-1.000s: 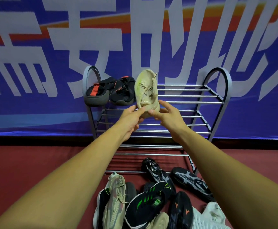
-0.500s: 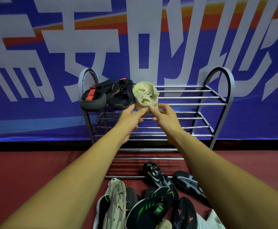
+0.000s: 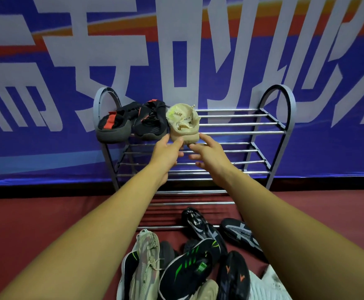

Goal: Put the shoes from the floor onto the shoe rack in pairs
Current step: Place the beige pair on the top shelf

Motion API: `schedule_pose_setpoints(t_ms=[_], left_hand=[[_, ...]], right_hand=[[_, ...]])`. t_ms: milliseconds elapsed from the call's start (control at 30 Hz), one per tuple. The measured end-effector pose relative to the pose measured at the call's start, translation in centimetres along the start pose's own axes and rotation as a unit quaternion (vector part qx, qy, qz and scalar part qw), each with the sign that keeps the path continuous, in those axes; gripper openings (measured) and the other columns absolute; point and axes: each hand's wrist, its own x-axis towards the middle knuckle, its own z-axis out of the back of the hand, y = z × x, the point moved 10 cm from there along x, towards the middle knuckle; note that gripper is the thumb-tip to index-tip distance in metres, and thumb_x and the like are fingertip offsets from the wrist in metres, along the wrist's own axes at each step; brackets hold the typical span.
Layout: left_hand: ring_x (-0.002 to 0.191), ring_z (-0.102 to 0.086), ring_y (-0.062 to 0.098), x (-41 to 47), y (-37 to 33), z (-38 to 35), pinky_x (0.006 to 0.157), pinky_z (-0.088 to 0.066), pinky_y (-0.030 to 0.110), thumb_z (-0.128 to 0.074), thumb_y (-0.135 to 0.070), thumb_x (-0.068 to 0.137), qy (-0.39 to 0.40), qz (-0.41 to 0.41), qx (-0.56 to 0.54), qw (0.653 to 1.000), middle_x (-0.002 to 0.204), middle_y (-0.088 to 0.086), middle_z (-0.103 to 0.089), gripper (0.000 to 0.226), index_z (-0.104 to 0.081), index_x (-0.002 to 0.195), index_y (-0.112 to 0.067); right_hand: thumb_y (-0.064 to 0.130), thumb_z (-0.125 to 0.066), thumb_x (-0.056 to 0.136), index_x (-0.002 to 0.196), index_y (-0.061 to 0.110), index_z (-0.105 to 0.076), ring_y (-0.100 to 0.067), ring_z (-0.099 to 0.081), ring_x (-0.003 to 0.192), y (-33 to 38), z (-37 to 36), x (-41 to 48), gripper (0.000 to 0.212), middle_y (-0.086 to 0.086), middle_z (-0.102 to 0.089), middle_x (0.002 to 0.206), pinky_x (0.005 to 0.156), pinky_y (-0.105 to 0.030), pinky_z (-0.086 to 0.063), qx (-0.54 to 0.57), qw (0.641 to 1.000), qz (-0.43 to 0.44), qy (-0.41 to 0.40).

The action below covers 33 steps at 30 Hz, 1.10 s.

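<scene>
Beige knit sneaker (image 3: 184,124) sits on the top tier of the metal shoe rack (image 3: 237,133), heel toward me, just right of the black-and-red pair (image 3: 133,123), which fills the left end of that tier; the beige shoe's side touches the nearer black shoe. My left hand (image 3: 165,153) is at the heel's lower left, thumb tip touching the heel edge, other fingers curled loosely under. My right hand (image 3: 209,153) is at the heel's lower right, index finger laid along the bottom edge, remaining fingers half curled and apart from the shoe. Neither hand is closed around the sneaker; both are loosely open with only fingertip contact, and the shoe's weight is on the bars. The rest of the top tier to the right is bare bars, as are the lower tiers I can see. On the red floor (image 3: 36,224) in front of the rack is the loose heap: a second beige sneaker (image 3: 146,263) lying lengthwise, a black shoe with green stripes (image 3: 189,267) sole-side partly up, a black shoe with orange marks (image 3: 234,276), and two black-and-grey trainers (image 3: 200,226) (image 3: 241,234) nearest the bottom rail. A blue banner (image 3: 46,105) with large white characters hangs behind the rack.
</scene>
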Motion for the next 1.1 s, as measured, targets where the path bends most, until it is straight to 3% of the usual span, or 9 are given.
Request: schedule_pose_setpoints(t_ms=[133,267,400,600,767,867,933,1000,1100], left_hand=[[0.075,-0.06,0.01,-1.3,1.6,0.5,0.059,-0.039,0.024,-0.055,-0.037,0.098,0.012,0.04,0.039,0.998,0.093,-0.004,-0.066,0.035,-0.057,0.126,-0.018],[0.071,-0.057,0.009,-2.8,2.5,0.6,0.058,-0.037,0.023,-0.055,-0.032,0.098,0.037,0.059,0.059,0.996,0.093,-0.001,-0.065,0.017,-0.061,0.109,-0.021],[0.069,-0.057,0.009,-4.6,4.2,0.8,0.056,-0.036,0.021,-0.056,-0.029,0.097,0.056,0.076,0.109,0.99,0.09,-0.001,-0.064,0.019,-0.061,0.111,-0.018],[0.069,-0.058,0.012,-7.2,8.0,0.7,0.05,-0.035,0.022,-0.056,-0.025,0.096,0.097,0.098,0.193,0.971,0.09,0.003,-0.064,0.014,-0.064,0.104,-0.016],[0.064,-0.05,0.02,-9.2,11.3,0.0,0.049,-0.032,0.023,-0.058,-0.022,0.094,0.157,0.092,0.267,0.946,0.072,0.004,-0.056,0.01,-0.065,0.091,-0.015],[0.057,-0.041,0.016,-10.4,13.1,0.0,0.048,-0.028,0.023,-0.057,-0.018,0.093,0.186,0.088,0.316,0.926,0.067,0.004,-0.05,0.015,-0.069,0.095,-0.01],[0.059,-0.046,0.016,-11.2,15.3,0.0,0.048,-0.032,0.021,-0.056,-0.021,0.093,0.208,0.088,0.365,0.903,0.072,0.004,-0.055,0.021,-0.07,0.097,-0.006],[0.07,-0.055,0.017,-12.5,17.9,-0.2,0.06,-0.043,0.023,-0.056,-0.023,0.092,0.239,0.091,0.425,0.868,0.083,0.003,-0.062,0.019,-0.068,0.101,-0.011],[0.088,-0.06,0.024,-15.1,21.4,-1.2,0.076,-0.046,0.03,-0.056,-0.022,0.094,0.312,0.094,0.478,0.816,0.094,0.007,-0.064,0.017,-0.063,0.103,-0.01]], right_hand=[[0.016,-0.06,0.093,0.141,0.027,-0.047,-0.014,-0.066,0.082,-1.5,0.6,-1.0,0.051,0.0,-0.07,0.116,0.064,-0.026,-0.044,-0.008,0.999,-0.053,-0.003],[0.014,-0.06,0.093,0.13,0.018,-0.055,-0.016,-0.069,0.088,-2.9,0.4,-2.4,0.038,-0.002,-0.073,0.113,0.065,-0.025,-0.044,-0.009,0.993,-0.109,0.036],[0.013,-0.06,0.093,0.125,0.013,-0.058,-0.015,-0.068,0.079,-4.0,0.4,-3.6,0.032,-0.006,-0.073,0.104,0.062,-0.023,-0.04,-0.019,0.988,-0.143,0.054],[0.01,-0.06,0.092,0.103,0.01,-0.065,-0.019,-0.065,0.081,-5.8,0.8,-5.2,0.012,-0.009,-0.073,0.094,0.06,-0.023,-0.042,-0.11,0.977,-0.17,0.07],[0.009,-0.058,0.091,0.1,0.008,-0.065,-0.016,-0.054,0.07,-9.5,-0.2,-6.8,0.012,-0.009,-0.072,0.087,0.059,-0.025,-0.04,-0.123,0.97,-0.197,0.072],[0.007,-0.059,0.088,0.09,0.009,-0.066,-0.022,-0.058,0.078,-12.7,-2.0,-8.0,0.008,-0.011,-0.066,0.081,0.069,-0.03,-0.044,-0.139,0.962,-0.21,0.106],[0.005,-0.056,0.089,0.084,0.01,-0.064,-0.019,-0.053,0.065,-14.8,-2.7,-9.0,0.011,-0.014,-0.059,0.082,0.056,-0.022,-0.038,-0.17,0.952,-0.218,0.13],[0.003,-0.056,0.091,0.087,0.011,-0.062,-0.015,-0.049,0.056,-17.1,-2.7,-10.0,0.011,-0.012,-0.059,0.08,0.045,-0.017,-0.032,-0.183,0.946,-0.235,0.128],[0.004,-0.056,0.09,0.092,0.01,-0.062,-0.015,-0.049,0.052,-21.1,-2.7,-11.3,0.009,-0.008,-0.06,0.075,0.049,-0.02,-0.031,-0.206,0.934,-0.263,0.129]])
